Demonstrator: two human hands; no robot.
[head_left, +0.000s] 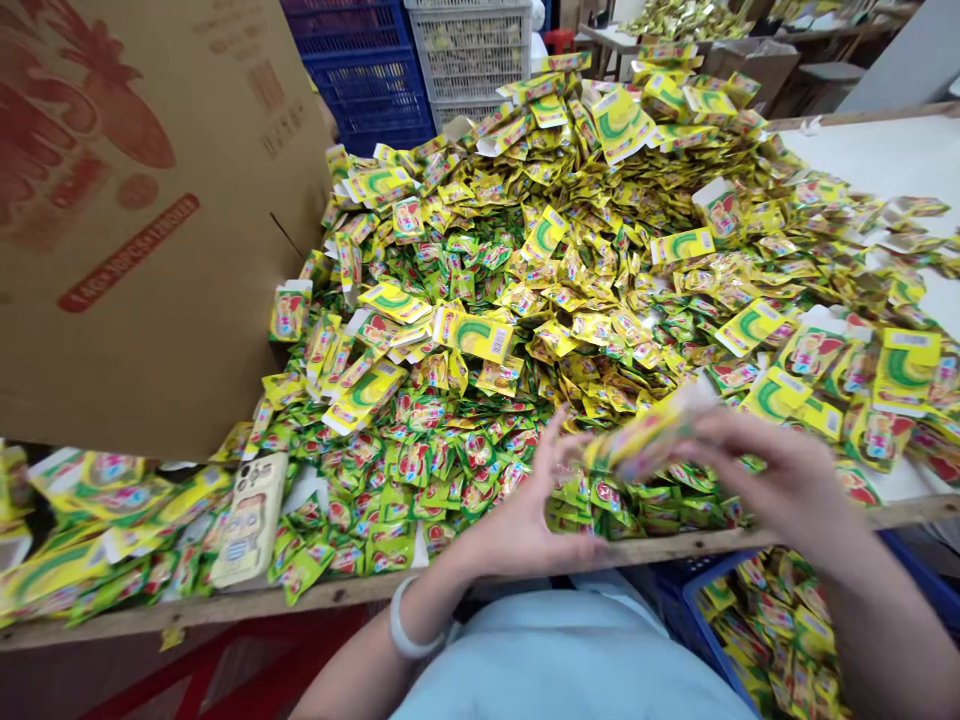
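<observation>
Above the table's front edge, my right hand (pixel 780 470) grips a small yellow candy box (pixel 641 440), its white flap end toward that hand. The box is tilted and blurred by motion. My left hand (pixel 525 510) is at the box's other end, thumb spread away from the fingers; whether its fingertips touch the box cannot be made out. Beneath both hands lie green candy sachets (pixel 420 460) with a red fruit print. Farther back rises a heap of yellow sachets (pixel 592 260), with flat yellow boxes (pixel 476 335) scattered over it.
A large cardboard carton (pixel 150 350) stands at the left. A phone in a patterned case (pixel 251 520) lies by the front edge. Below the table at right, a blue crate (pixel 712 630) holds filled packs. Stacked blue crates (pixel 367 90) and white crates (pixel 472 50) stand behind.
</observation>
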